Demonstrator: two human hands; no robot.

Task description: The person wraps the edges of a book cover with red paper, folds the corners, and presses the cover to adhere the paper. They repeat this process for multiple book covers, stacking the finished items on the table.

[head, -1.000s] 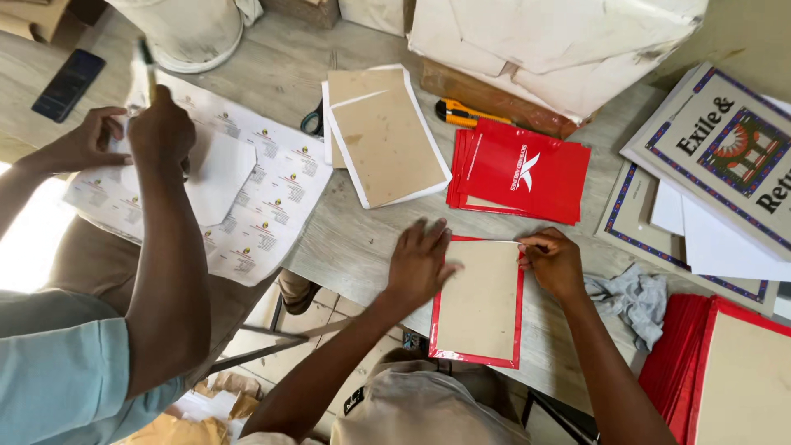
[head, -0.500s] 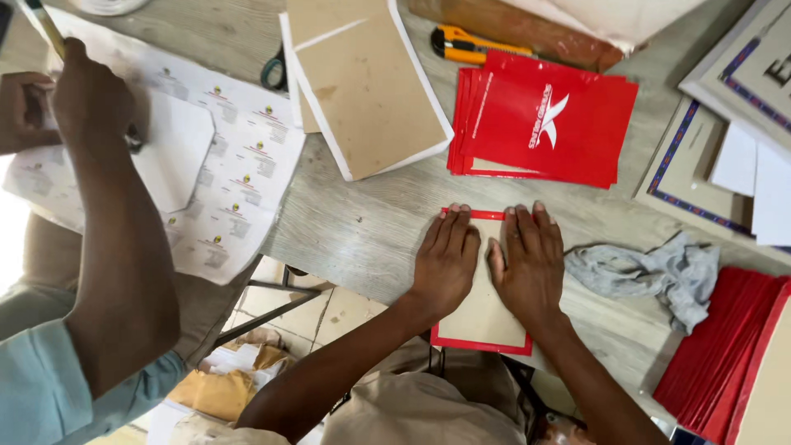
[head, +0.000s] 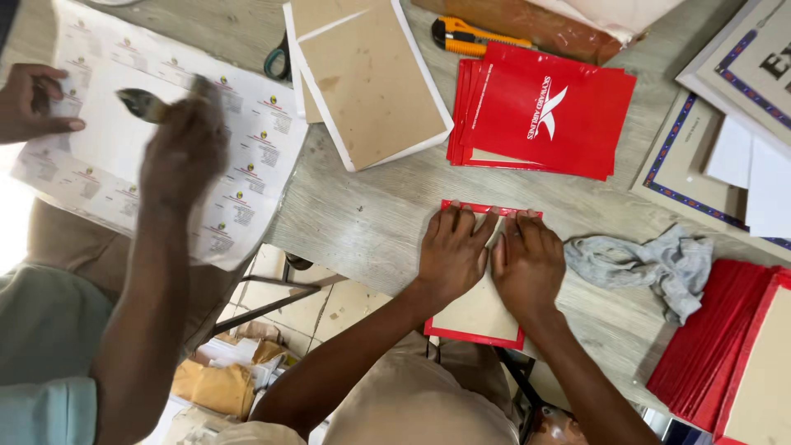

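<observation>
Head view: left hand (head: 451, 251) and right hand (head: 527, 262) press flat, fingers spread, on red-edged board (head: 476, 317) overhanging table edge (head: 346, 264).

Both hands, left hand (head: 451, 251) beside right hand (head: 527, 264), lie on the board (head: 478, 317); a rag (head: 651, 265) lies right of them, a stack of folders (head: 540, 111) beyond.

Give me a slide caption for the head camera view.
Left hand and right hand press flat on a tan board over a red cover.
</observation>
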